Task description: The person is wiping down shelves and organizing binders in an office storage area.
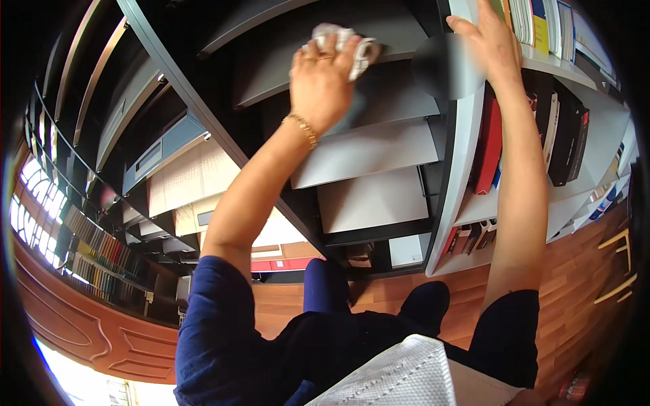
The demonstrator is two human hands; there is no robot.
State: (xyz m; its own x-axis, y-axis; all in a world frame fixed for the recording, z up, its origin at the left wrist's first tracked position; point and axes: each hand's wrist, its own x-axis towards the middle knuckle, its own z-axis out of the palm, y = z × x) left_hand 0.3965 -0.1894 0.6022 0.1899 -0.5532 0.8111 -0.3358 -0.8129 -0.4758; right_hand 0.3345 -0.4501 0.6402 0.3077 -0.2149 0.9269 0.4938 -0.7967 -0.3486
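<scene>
My left hand [321, 80] is closed over a crumpled whitish cloth [365, 54], pressing it against a dark grey shelf [399, 30] in the black shelving unit. A gold-coloured bracelet [302, 128] circles that wrist. My right hand [493, 47] lies against the upper front edge of the white bookcase's side panel [463, 135]. Its thumb is spread away from the forefinger and nothing is in the hand; the other fingers are partly hidden. Several lighter grey shelves [369, 154] sit below my left hand.
Books fill the white bookcase, including a red binder [489, 145] and a black book [567, 135]. At the left, dark racks hold sample panels [193, 172] and rows of coloured strips [101, 264]. A wooden chair [619, 264] stands at the right on the wood floor [542, 291].
</scene>
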